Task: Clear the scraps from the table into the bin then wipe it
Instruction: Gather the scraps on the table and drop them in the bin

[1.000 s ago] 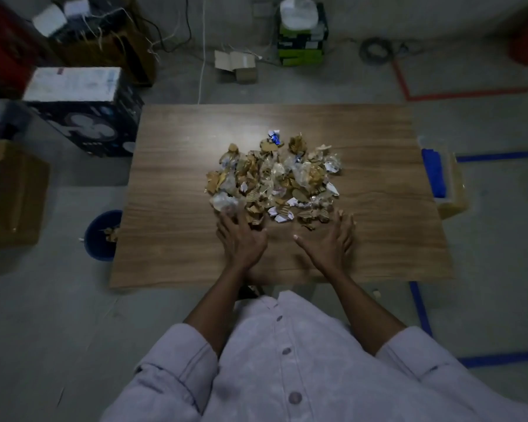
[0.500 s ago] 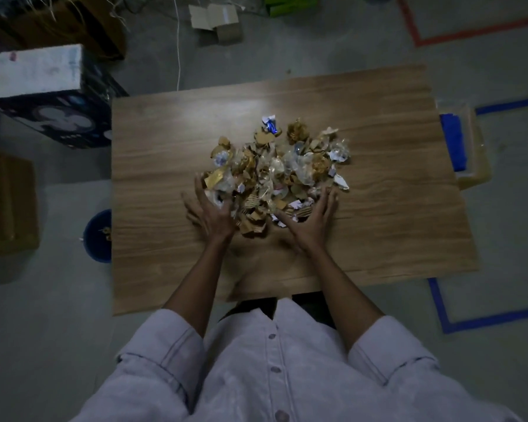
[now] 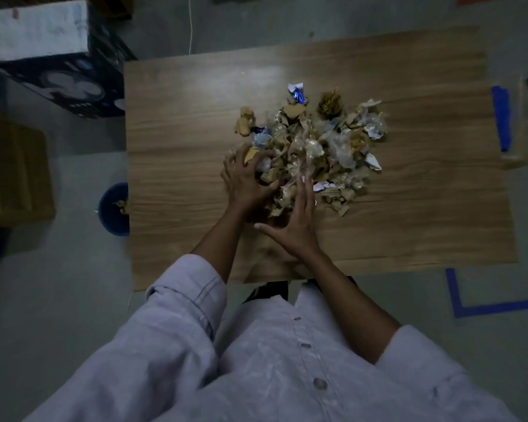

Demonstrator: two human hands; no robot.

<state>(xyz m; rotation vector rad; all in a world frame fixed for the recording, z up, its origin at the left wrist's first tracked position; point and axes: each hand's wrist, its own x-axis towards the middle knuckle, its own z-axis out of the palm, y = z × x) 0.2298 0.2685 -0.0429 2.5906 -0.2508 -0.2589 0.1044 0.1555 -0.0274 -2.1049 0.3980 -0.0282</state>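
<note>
The scraps point(image 3: 317, 141) lie heaped on the table, right of centre: crumpled brown paper, crinkled clear plastic, bits of blue foil. My left hand point(image 3: 244, 181) curls its fingers round a clump at the pile's near-left edge; what sits under my palm is hidden. My right hand point(image 3: 296, 220) is flat, fingers straight, against the pile's near side. The wood-grain table point(image 3: 180, 147) cuts off part of the round blue bin point(image 3: 112, 208) on the floor beside it. A blue strip point(image 3: 502, 117) at the right is too blurred to name.

The table point(image 3: 180, 166) edge hides part of the bin point(image 3: 112, 208), perhaps half.
</note>
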